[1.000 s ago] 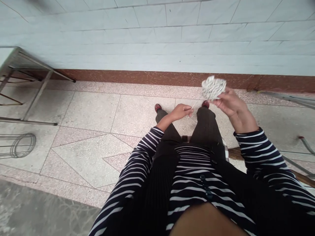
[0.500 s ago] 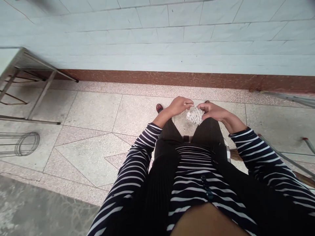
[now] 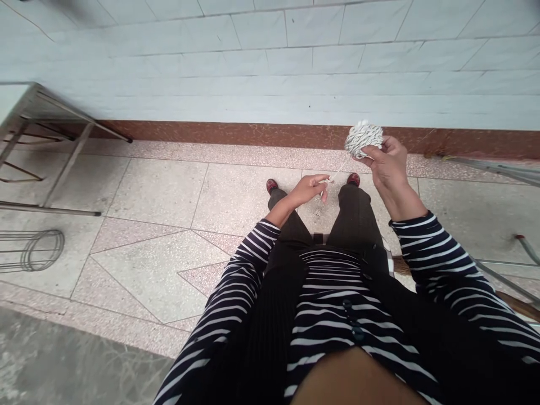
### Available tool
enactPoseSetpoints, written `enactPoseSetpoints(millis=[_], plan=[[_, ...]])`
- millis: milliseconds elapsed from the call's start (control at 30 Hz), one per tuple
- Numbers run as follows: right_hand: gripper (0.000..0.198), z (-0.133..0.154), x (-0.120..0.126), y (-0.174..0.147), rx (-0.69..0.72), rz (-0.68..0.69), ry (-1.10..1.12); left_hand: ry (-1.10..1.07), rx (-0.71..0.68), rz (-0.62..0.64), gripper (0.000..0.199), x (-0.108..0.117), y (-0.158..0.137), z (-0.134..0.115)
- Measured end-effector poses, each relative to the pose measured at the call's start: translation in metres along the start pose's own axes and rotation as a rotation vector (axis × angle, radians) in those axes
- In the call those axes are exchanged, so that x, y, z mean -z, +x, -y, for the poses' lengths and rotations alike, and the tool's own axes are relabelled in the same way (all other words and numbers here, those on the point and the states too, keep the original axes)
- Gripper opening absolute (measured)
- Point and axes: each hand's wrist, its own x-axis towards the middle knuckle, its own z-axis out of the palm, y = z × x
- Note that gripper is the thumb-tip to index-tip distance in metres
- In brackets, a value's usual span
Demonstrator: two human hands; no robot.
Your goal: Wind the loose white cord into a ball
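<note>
A ball of white cord [image 3: 363, 138] is gripped in my right hand [image 3: 390, 166], its thumb across the near side and its fingers behind. From the ball a thin strand [image 3: 341, 169] runs down to the left. My left hand [image 3: 310, 190] pinches that strand between thumb and forefinger, lower than the ball and apart from it. What lies inside the left fingers is mostly hidden.
A metal-legged table [image 3: 80, 152] stands at the left against the tiled wall [image 3: 253, 62]. Below it lies a wire frame with rings [image 3: 44, 250]. Metal legs [image 3: 527, 250] of furniture stand at the right. My shoes [image 3: 272, 184] are on the speckled tile floor [image 3: 147, 281].
My right hand has lifted the cord ball up and to the right, away from my left hand. A strand now stretches between the hands. My left hand has dropped slightly.
</note>
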Motion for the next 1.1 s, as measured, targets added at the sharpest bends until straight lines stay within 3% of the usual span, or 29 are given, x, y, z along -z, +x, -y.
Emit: enactPoseSetpoints(millis=[133, 300, 367, 500, 567, 633, 733, 900, 1000, 1100], plan=[[0.044, -0.008, 0.003, 0.016, 0.209, -0.103, -0.062, 0.142, 0.111, 0.032, 0.022, 0.003, -0.011, -0.001], [0.044, -0.005, 0.021, 0.029, 0.337, -0.121, -0.473, 0.176, 0.129, 0.128, 0.021, 0.004, -0.035, -0.022], [0.044, -0.011, 0.022, 0.021, 0.274, 0.012, -0.609, 0.184, 0.070, 0.122, 0.023, 0.007, -0.036, -0.039], [0.037, -0.027, 0.007, -0.022, 0.035, 0.457, -0.636, 0.369, -0.037, -0.018, 0.035, 0.020, -0.023, -0.065], [0.033, -0.028, 0.000, -0.047, -0.078, 0.632, -0.522, 0.469, -0.055, -0.070, 0.036, 0.025, -0.014, -0.067], [0.035, -0.020, -0.003, -0.064, -0.208, 0.707, -0.304, 0.466, -0.059, -0.081, 0.035, 0.028, -0.006, -0.058], [0.041, -0.001, 0.004, -0.065, -0.269, 0.593, -0.078, 0.341, -0.042, -0.076, 0.034, 0.025, -0.003, -0.035], [0.039, 0.003, 0.011, -0.025, -0.202, 0.181, 0.023, 0.205, -0.017, 0.001, 0.036, 0.006, -0.008, -0.008], [0.043, -0.015, -0.001, -0.006, -0.078, -0.009, -0.036, 0.117, 0.025, 0.073, 0.027, -0.002, -0.007, -0.005], [0.050, -0.024, -0.015, -0.003, 0.143, -0.086, -0.138, 0.036, 0.049, 0.074, 0.020, 0.002, -0.005, -0.003]])
